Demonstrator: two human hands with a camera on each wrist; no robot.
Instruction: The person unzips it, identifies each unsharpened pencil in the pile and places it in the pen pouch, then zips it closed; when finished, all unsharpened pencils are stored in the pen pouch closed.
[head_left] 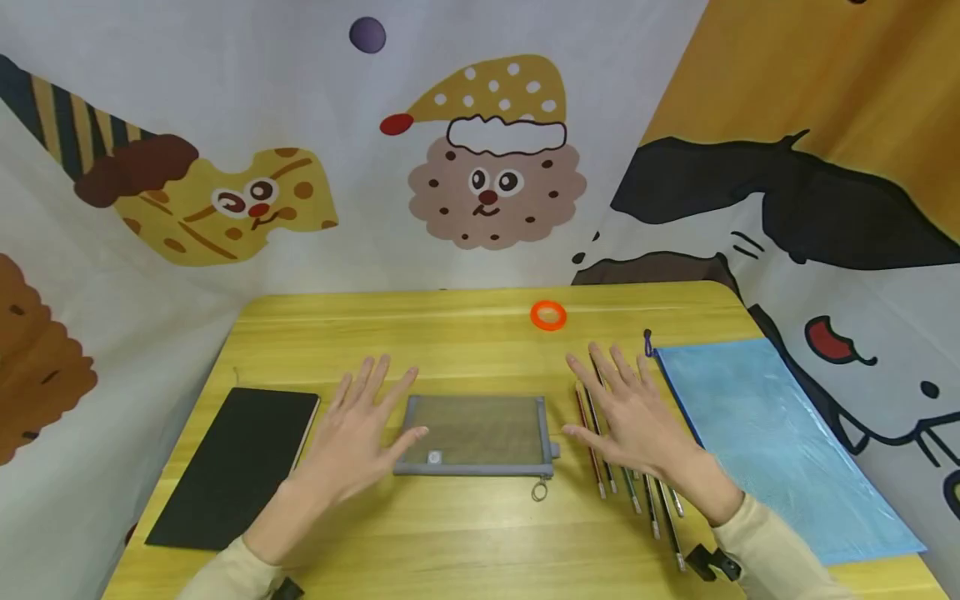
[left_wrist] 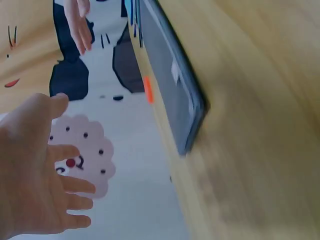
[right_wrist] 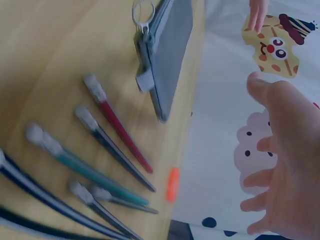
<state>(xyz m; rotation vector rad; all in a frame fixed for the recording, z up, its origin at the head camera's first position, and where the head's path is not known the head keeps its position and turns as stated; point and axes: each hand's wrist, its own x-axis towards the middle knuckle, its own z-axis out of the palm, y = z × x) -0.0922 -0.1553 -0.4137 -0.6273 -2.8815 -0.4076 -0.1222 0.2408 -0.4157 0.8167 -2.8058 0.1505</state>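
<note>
My left hand (head_left: 358,437) hovers with fingers spread between a black notebook (head_left: 236,467) and a grey mesh zip pouch (head_left: 476,429). Nothing is in it. Spread wide too, my right hand (head_left: 630,417) is over several pencils (head_left: 652,506) lying side by side, hiding part of them. In the right wrist view the pencils, a red pencil (right_wrist: 122,132) and a green pencil (right_wrist: 95,172) among them, show eraser ends and lie below the raised hand. The pouch lies flat, its zip ring (head_left: 539,490) at the near right corner.
A blue translucent zip folder (head_left: 787,442) covers the table's right side. An orange-red tape ring (head_left: 548,316) lies near the back edge of the wooden table (head_left: 465,542). Behind hangs a cartoon-printed curtain (head_left: 300,83).
</note>
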